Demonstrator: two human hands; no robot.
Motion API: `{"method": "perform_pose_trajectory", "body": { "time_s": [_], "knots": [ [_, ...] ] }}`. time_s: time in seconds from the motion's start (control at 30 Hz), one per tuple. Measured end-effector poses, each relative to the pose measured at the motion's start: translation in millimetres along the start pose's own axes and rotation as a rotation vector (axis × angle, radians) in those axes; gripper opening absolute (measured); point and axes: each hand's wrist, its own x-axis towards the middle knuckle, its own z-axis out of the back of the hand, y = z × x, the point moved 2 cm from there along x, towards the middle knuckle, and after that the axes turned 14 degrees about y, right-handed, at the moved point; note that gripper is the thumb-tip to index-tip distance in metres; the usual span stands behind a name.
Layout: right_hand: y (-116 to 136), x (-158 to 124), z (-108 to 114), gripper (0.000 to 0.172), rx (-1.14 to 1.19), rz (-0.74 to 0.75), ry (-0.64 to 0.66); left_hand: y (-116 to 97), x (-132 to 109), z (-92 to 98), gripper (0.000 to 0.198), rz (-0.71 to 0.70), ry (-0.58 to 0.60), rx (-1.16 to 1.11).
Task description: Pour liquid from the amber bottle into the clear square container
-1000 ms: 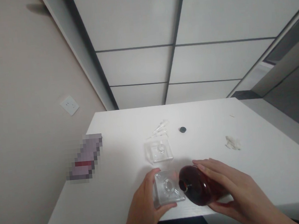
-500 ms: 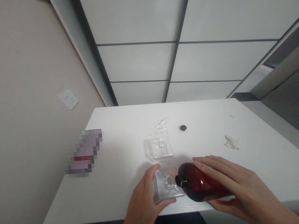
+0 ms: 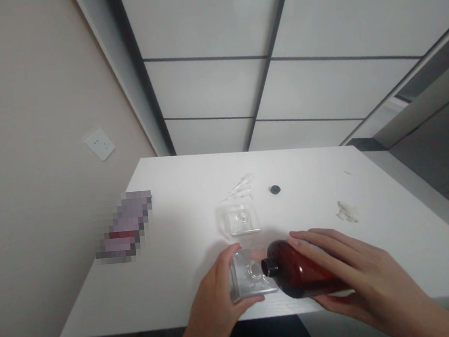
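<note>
My left hand (image 3: 217, 300) is closed around the side of a clear, square container (image 3: 246, 284) with a round opening in its top. Its thumb lies along the near edge and its fingers along the far one. My right hand (image 3: 362, 277) grips a dark red-brown bottle (image 3: 308, 271), tipped on its side with its uncapped mouth pointing left, close beside the round opening. I cannot make out any liquid leaving the bottle. Just behind stands a second clear square container (image 3: 242, 222) of like shape. Several thin clear pieces, perhaps droppers (image 3: 242, 189), lie beyond it.
A small dark round cap (image 3: 275, 190) lies on the white table (image 3: 186, 266). To the right is a crumpled clear wrapper (image 3: 347, 212). A blurred purple-pink item (image 3: 127, 224) is at the left edge. White panels (image 3: 209, 86) rise behind the table; a wall stands at left.
The view has shifted slightly, so the table sits a little higher in the picture. Both hands keep their hold, and the bottle's mouth stays beside the container's opening with barely any movement.
</note>
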Motion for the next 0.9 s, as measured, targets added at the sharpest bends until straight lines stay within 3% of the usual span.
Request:
{"method": "perform_pose_trajectory", "body": {
  "time_s": [0.9],
  "knots": [
    [0.1,1.9,9.6,0.045,-0.079,0.02,0.004,-3.8,-0.2,0.7,0.089,0.003,-0.005,0.036]
  ]
}}
